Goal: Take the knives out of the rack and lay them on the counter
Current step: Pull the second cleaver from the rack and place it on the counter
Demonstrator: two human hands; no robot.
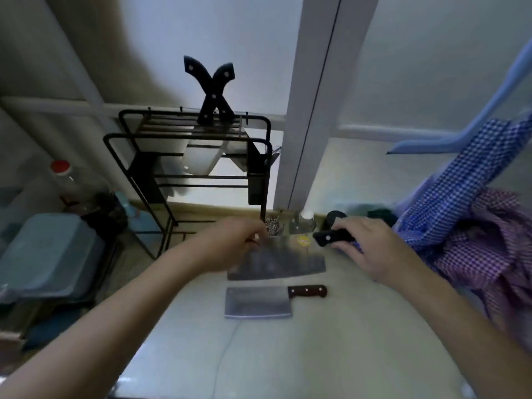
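A black wire rack [260,182] stands at the back of the counter [288,355]. Two black-handled knives [214,90] stick up from its top, their handles crossed. A cleaver with a brown handle [259,302] lies flat on the counter. Just behind it is a large black-handled cleaver [285,262] with a yellow sticker on its blade. My right hand [365,249] is closed around its black handle. My left hand [233,243] pinches the blade's far left corner. I cannot tell whether the blade rests on the counter or hovers just above it.
Checked blue and purple cloths [472,226] hang at the right on a blue hanger. A red-capped bottle [72,182] and a blue-grey bin [49,254] sit at the left. A small glass [303,223] and a dark jar [335,218] stand by the back wall.
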